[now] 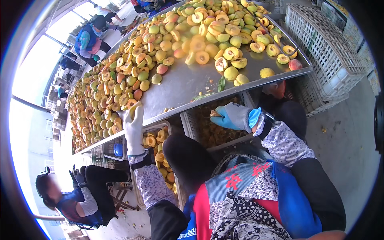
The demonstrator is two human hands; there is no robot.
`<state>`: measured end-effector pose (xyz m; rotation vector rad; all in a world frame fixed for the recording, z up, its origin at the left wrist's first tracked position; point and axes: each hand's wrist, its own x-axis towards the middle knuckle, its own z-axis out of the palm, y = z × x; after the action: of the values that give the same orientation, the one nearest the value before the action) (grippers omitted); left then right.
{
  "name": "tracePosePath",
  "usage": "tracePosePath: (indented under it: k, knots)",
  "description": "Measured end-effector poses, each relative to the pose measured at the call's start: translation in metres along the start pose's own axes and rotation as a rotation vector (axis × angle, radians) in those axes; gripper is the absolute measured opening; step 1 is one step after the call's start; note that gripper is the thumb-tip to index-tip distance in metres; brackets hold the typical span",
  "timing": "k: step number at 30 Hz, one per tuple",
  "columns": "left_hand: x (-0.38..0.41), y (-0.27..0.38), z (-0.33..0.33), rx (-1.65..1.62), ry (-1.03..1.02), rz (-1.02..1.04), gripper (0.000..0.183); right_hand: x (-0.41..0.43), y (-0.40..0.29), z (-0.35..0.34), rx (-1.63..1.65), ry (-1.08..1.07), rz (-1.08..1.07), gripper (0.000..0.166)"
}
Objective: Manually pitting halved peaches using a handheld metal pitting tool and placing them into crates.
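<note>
My left hand (134, 132), in a white knit glove, is at the near edge of the metal table (168, 93). A pale yellow piece of fruit (132, 110) shows between its thumb and fingers, mostly hidden by the glove. Just beyond the fingertips lie halved peaches (120, 100) in a large heap. My right hand (232, 117), in a grey glove with blue fingers, hovers below the table edge over a crate (188, 127) of dark brownish bits. Its curled fingers pinch a small brown piece (214, 113), too small to identify surely.
A plastic crate of peach halves (156, 141) stands below my left arm. Stacked white crates (327, 45) rise at the right. One person (81, 192) sits at lower left; another (88, 40) bends beyond the heap. A green leaf (221, 84) lies on the table near loose peaches.
</note>
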<state>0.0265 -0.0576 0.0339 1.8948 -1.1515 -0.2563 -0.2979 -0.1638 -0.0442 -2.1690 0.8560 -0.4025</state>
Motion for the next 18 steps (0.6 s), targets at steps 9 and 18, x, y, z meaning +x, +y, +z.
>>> tracePosePath:
  k: [9, 18]
  knots:
    - [0.172, 0.118, 0.213, 0.346, -0.280, 0.391, 0.081, 0.005, 0.009, -0.014, 0.116, -0.052, -0.087, 0.037]
    - [0.163, 0.101, 0.263, 0.822, -0.534, 0.481, 0.033, 0.008, 0.007, -0.019, 0.142, -0.110, -0.120, 0.035]
